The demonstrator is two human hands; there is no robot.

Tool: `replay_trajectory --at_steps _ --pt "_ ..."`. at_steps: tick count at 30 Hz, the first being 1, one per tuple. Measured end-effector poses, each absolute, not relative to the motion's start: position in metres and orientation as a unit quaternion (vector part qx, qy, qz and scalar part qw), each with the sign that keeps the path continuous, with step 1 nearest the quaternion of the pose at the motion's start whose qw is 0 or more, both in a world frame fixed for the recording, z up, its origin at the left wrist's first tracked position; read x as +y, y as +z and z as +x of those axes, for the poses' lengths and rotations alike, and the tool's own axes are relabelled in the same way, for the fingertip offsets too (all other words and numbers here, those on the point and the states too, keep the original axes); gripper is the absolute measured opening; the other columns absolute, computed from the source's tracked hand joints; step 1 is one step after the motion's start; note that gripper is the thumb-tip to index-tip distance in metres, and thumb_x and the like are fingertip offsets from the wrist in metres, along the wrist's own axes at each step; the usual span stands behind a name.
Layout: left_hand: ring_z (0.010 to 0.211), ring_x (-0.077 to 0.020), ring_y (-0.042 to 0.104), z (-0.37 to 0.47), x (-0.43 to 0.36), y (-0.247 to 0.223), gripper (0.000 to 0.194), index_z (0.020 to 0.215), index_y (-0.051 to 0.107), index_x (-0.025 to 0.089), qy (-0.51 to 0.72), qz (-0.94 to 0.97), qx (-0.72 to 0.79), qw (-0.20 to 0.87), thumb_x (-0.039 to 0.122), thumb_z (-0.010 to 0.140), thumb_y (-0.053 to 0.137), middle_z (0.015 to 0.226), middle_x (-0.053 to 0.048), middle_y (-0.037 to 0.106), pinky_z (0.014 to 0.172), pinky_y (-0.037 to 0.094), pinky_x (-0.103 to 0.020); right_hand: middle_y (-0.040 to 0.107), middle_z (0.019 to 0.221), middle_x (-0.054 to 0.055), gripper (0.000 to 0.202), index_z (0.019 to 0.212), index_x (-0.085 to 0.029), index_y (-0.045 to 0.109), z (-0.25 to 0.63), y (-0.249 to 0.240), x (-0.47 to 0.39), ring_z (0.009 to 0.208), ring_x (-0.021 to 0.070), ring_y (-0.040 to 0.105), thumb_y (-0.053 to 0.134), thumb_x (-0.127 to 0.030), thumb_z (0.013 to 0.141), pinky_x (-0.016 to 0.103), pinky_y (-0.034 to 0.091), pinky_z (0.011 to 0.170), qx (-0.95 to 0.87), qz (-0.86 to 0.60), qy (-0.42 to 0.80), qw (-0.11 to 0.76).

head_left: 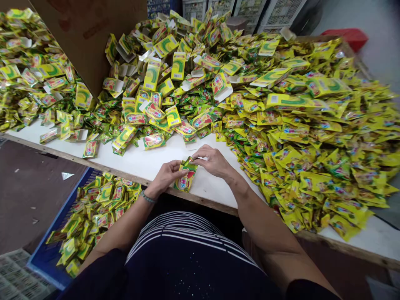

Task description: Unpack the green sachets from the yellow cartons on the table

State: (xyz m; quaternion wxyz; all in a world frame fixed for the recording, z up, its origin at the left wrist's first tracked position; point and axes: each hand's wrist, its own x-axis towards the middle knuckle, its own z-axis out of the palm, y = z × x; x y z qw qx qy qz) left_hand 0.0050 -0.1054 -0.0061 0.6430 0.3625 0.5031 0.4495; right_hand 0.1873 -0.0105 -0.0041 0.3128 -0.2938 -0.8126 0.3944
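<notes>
A small yellow and green printed box [186, 181] stands tilted at the front edge of the white table, between my two hands. My left hand [168, 176] is closed on its left side, thumb across the front. At the top of the box, my right hand [211, 160] pinches a green foil packet [188, 161] that shows at the opening. How deep the packet sits inside is hidden. Just beyond my hands lie similar boxes, including one box [154, 141] on its side near the table's front.
Yellow foil packets [300, 166] form a large heap on the right. Loose boxes [153, 73] pile up at the back, beside a brown cardboard sheet [84, 37]. Below the table's left edge sits a blue crate [51, 246] of filled boxes. White crates [281, 14] stand behind.
</notes>
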Motion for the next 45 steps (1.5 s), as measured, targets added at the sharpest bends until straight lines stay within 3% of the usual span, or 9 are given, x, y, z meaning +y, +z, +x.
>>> replay_trajectory --at_steps 4,10,20,27,30,33,36,38,45 --pt "0.082 -0.0176 0.07 0.004 -0.105 -0.006 0.045 0.102 0.068 0.011 0.437 0.397 0.499 0.634 0.036 0.068 0.086 0.094 -0.007 0.076 0.079 0.053 -0.029 0.069 0.1 0.007 0.01 0.078 -0.024 0.076 0.185 -0.008 -0.008 0.108 0.0264 0.048 0.071 -0.026 0.086 0.047 0.04 0.099 -0.855 -0.279 0.321 0.299" --pt "0.083 -0.0176 0.068 0.004 -0.105 -0.005 0.045 0.105 0.069 0.012 0.416 0.42 0.504 0.63 0.038 0.071 0.083 0.095 -0.007 0.075 0.078 0.052 -0.028 0.064 0.121 0.006 0.012 0.077 -0.024 0.076 0.185 -0.01 -0.01 0.12 0.0295 0.041 0.074 -0.033 0.084 0.05 0.036 0.102 -0.855 -0.304 0.303 0.291" --pt "0.083 -0.0185 0.069 0.007 -0.103 -0.004 0.044 0.1 0.069 0.012 0.418 0.418 0.497 0.635 0.038 0.069 0.085 0.094 -0.007 0.075 0.076 0.052 -0.028 0.065 0.125 0.005 0.013 0.069 -0.023 0.075 0.176 -0.008 -0.018 0.13 0.0342 0.035 0.074 -0.027 0.082 0.053 0.031 0.1 -0.867 -0.331 0.225 0.296" --pt "0.082 -0.0191 0.069 0.003 -0.103 -0.015 0.047 0.099 0.07 0.012 0.441 0.386 0.509 0.631 0.041 0.065 0.086 0.09 -0.007 0.076 0.078 0.053 -0.03 0.063 0.129 0.009 0.034 0.077 -0.023 0.077 0.172 -0.022 -0.022 0.125 0.0309 0.041 0.057 -0.044 0.094 0.054 0.039 0.104 -0.861 -0.31 0.36 0.18" --pt "0.086 -0.0196 0.069 -0.003 -0.106 -0.015 0.045 0.1 0.069 0.012 0.433 0.41 0.523 0.609 0.041 0.069 0.083 0.095 -0.008 0.076 0.081 0.053 -0.03 0.064 0.123 0.009 0.032 0.083 -0.024 0.078 0.173 -0.021 -0.02 0.121 0.0277 0.047 0.056 -0.045 0.095 0.051 0.04 0.106 -0.845 -0.299 0.384 0.222" --pt "0.083 -0.0181 0.071 -0.008 -0.109 -0.016 0.053 0.11 0.06 0.015 0.465 0.387 0.533 0.592 0.039 0.069 0.084 0.09 -0.005 0.076 0.08 0.054 -0.03 0.067 0.116 0.009 0.026 0.093 -0.023 0.077 0.179 -0.019 -0.014 0.111 0.0239 0.057 0.062 -0.045 0.09 0.041 0.049 0.094 -0.787 -0.314 0.441 0.296" --pt "0.075 -0.016 0.071 -0.01 -0.114 -0.019 0.065 0.116 0.044 0.022 0.517 0.36 0.539 0.56 0.036 0.068 0.085 0.082 -0.001 0.075 0.074 0.054 -0.028 0.072 0.105 0.008 0.032 0.099 -0.021 0.077 0.183 -0.023 -0.013 0.095 0.0217 0.065 0.071 -0.046 0.081 0.036 0.053 0.081 -0.729 -0.304 0.559 0.253" --pt "0.074 -0.0158 0.071 -0.009 -0.117 -0.022 0.064 0.115 0.04 0.024 0.533 0.367 0.537 0.541 0.038 0.07 0.084 0.082 0.0 0.075 0.072 0.054 -0.028 0.074 0.102 0.007 0.037 0.105 -0.021 0.077 0.182 -0.027 -0.015 0.09 0.0204 0.067 0.073 -0.045 0.077 0.036 0.053 0.083 -0.693 -0.304 0.61 0.235" --pt "0.077 -0.0148 0.068 -0.008 -0.119 -0.03 0.036 0.096 0.062 0.017 0.505 0.442 0.554 0.494 0.042 0.076 0.078 0.082 -0.002 0.071 0.072 0.053 -0.026 0.075 0.084 0.005 0.03 0.086 -0.017 0.078 0.174 -0.031 -0.022 0.078 0.0185 0.066 0.066 -0.045 0.083 0.031 0.052 0.074 -0.737 -0.307 0.567 0.202"
